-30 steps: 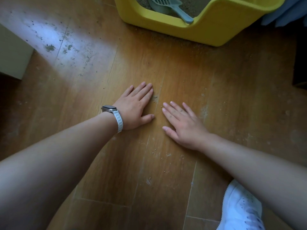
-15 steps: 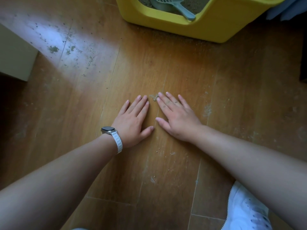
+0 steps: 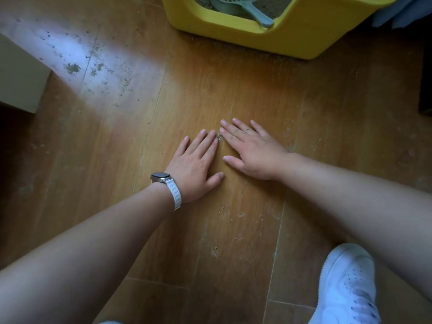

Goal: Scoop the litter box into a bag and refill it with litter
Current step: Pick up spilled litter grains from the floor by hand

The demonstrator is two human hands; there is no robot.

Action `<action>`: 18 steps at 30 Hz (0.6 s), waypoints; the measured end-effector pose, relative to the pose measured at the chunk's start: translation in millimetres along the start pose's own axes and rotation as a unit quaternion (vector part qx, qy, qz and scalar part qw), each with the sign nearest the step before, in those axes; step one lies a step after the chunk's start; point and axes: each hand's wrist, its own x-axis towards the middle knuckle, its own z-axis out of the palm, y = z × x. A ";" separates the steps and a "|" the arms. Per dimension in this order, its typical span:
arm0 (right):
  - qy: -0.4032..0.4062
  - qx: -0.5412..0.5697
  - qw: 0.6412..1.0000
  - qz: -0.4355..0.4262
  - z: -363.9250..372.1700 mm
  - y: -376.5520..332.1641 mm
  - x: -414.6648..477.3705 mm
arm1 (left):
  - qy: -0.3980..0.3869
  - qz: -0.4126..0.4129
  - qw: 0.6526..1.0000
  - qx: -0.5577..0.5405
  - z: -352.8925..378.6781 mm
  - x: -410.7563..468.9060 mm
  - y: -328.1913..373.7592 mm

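Observation:
A yellow litter box stands at the top of the view, with sandy litter inside and a pale blue slotted scoop lying in it, handle over the low front lip. On the wooden floor below, my left hand and my right hand lie flat, fingers straight, side by side. A small heap of spilled litter grains sits between the fingertips of the two hands. No bag is in view.
Loose litter grains dot the sunlit patch of floor at upper left and the boards below my wrists. A pale cabinet corner stands at left, dark furniture at right, blue fabric at top right, my white shoe at bottom right.
My right hand has slid left and forward until its fingers meet the left hand's, pushing the scattered grains into a small heap between them.

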 end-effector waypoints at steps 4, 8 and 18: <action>0.015 0.030 0.999 -0.014 2.1 1.6 -5.7 | 0.008 0.019 1.000 -0.015 -2.9 -8.8 -12.8; 0.098 0.176 0.979 0.038 3.6 3.2 -6.2 | 0.067 0.022 0.995 -0.072 -9.6 -12.7 -19.8; 0.203 0.244 0.945 0.081 0.1 -18.3 20.8 | 0.192 -0.170 0.877 -0.406 -41.4 15.3 -9.8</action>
